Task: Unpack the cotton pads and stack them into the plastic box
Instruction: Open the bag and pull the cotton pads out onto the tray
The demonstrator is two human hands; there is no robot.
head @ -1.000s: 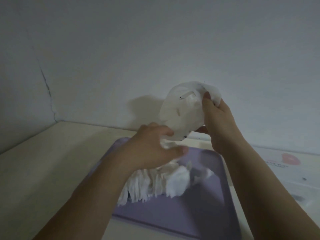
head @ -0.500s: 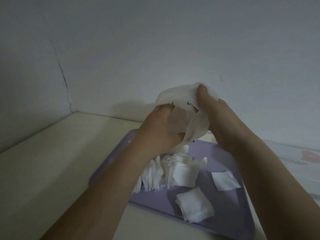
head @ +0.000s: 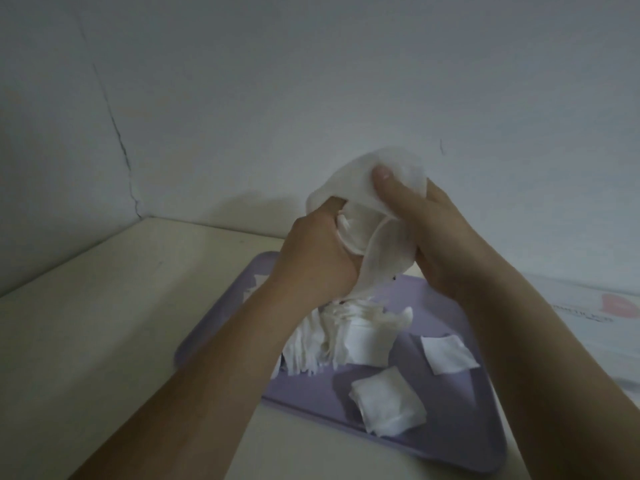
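My right hand [head: 440, 237] was clamped on the white bag [head: 398, 164], thumb pressed across its front, fingers wrapped behind it. My left hand [head: 311, 258] was curled at the bag's mouth, fingers tucked inside and gripping it; the fingertips were hidden, so I could not tell if they also pinched anything in there. The bag was held in the air above the far end of the purple tray [head: 450, 441], its open end hanging down. The cotton pads [head: 339, 341] lay in a fanned, messy pile on the tray, right under my left wrist. A small stack of pads [head: 388, 405] sat apart near the tray's front edge, and a single pad [head: 448, 353] lay flat toward the right side. The tray rested on a pale table [head: 104, 306] against a white wall [head: 311, 81]. A white flat item [head: 588, 341] with a pink mark lay beside the tray on the right, too blurred to read.
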